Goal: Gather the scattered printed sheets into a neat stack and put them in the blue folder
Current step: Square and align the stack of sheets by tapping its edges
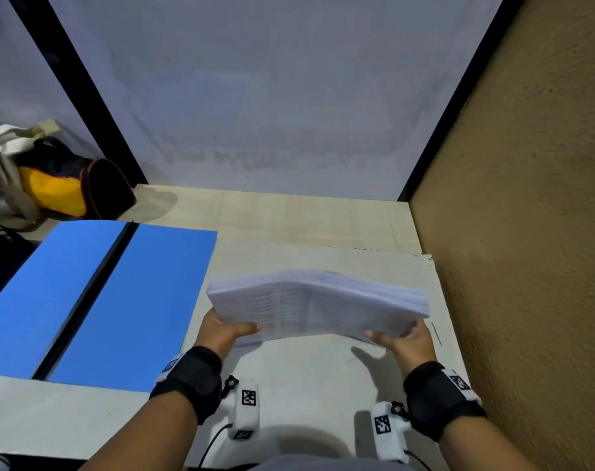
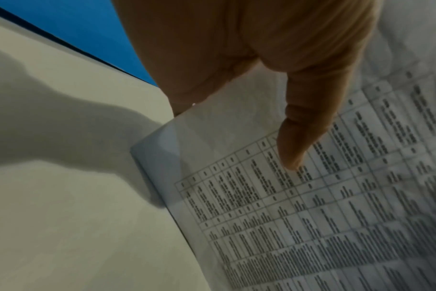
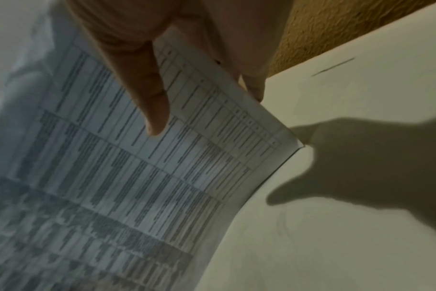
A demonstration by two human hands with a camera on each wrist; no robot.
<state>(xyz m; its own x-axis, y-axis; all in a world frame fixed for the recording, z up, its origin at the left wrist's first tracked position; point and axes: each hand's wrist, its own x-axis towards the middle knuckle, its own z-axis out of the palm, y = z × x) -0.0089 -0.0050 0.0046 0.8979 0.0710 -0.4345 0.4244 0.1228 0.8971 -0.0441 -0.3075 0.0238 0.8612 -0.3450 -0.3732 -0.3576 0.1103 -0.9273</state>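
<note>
Table point(image 1: 316, 379), blue folder point(image 1: 95, 300), tan wall point(image 1: 527, 198)

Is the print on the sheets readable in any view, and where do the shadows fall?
Head view: stack of sheets smeared by blur. Left wrist view: table grid visible, text unreadable; hand's shadow on the table. Right wrist view: print streaked, shadow right of the stack.

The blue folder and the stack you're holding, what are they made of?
The blue folder looks like smooth, matte card or thin plastic: flat, even colour, no shine, dark spine; which one I cannot tell. The stack of printed sheets looks like thin white paper: it bends between the left hand and right hand, and printed tables show on it.
</note>
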